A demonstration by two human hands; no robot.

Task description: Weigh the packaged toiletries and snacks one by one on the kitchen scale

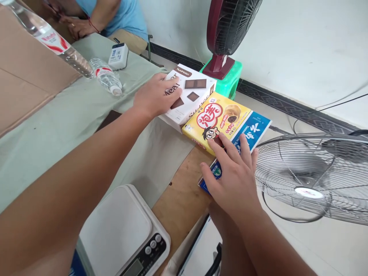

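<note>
My left hand (153,96) lies on top of a white box (198,94) printed with chocolate pieces, its fingers stretched over the lid. Butted against that box is a yellow snack box (221,115) with a cartoon face. On the yellow box's near side lies a blue box (258,124) with white lettering, partly hidden under my right hand (234,172). The fingers of that hand are spread, reaching over the blue box and touching the yellow one. All three boxes sit in a row along the table's edge.
A white kitchen scale (123,230) stands close to me. Water bottles (106,76) and a small white device (118,55) are farther back on the cloth-covered table (138,149). One fan (304,180) is at right, another (227,34) behind. Across sits a person in blue (126,19).
</note>
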